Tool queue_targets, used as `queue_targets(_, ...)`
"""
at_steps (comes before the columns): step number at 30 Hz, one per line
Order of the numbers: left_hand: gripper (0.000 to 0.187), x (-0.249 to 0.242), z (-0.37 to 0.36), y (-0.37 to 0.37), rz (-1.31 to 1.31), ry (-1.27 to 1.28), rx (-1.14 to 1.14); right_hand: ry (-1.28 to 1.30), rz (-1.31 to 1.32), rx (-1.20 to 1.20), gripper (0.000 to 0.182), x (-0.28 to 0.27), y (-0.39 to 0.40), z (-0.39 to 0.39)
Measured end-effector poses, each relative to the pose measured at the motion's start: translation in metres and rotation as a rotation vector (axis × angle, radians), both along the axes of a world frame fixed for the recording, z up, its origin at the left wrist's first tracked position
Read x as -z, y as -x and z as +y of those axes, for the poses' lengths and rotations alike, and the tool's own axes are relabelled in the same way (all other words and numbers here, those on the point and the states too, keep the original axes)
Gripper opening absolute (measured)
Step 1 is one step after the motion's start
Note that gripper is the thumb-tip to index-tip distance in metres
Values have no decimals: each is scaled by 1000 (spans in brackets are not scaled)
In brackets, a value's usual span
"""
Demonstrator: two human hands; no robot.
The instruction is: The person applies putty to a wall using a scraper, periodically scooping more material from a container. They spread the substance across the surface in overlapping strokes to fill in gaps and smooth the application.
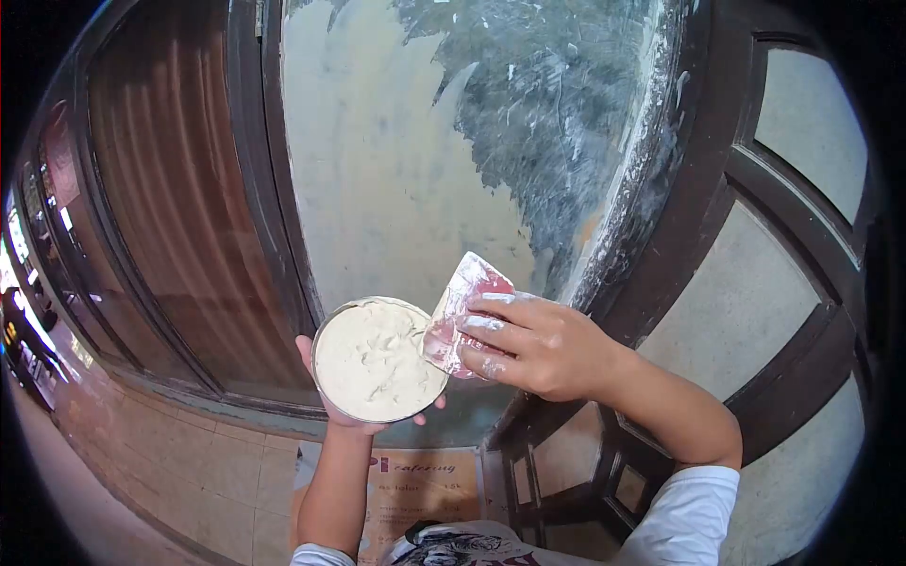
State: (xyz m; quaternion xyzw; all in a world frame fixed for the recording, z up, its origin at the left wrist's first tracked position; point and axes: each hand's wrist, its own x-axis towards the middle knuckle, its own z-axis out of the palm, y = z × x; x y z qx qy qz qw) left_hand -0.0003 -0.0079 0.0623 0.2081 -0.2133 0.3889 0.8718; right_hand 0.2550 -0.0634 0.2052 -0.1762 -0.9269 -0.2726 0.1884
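My left hand (347, 418) holds a round tub of cream-coloured putty (380, 360) from underneath, its fingertips showing at the rim. The putty's surface is rough and scooped. In my right hand (528, 345) is a flat red scraper (464, 300) smeared with white putty, my fingers closed across its face. One corner of the scraper meets the right side of the tub at the putty. White smears cover my right fingers. Ahead stands a wall panel (377, 160), coated in cream putty on the left, with a bare grey-green patch (557, 113) at the upper right.
A dark window frame with a curtained pane (170, 189) stands to the left. On the right is a dark wooden door (746, 226) with pale panels. Below me, a printed banner (415, 491) lies on the tiled floor (189, 462).
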Motion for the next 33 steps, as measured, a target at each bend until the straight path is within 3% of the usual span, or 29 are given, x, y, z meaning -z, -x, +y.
queue_targets(6,124,1,-1,4,-20,-24,57,31,-9,-2,29,2,8,-5)
queue_targets(25,118,17,-13,0,89,-34,-61,52,82,-67,28,13,19,-13)
queue_targets(31,124,16,-13,-18,119,-52,-86,32,223,118,45,-8,-6,-10)
queue_targets(33,124,17,-20,-22,94,-29,-80,17,347,154,42,-28,-26,0)
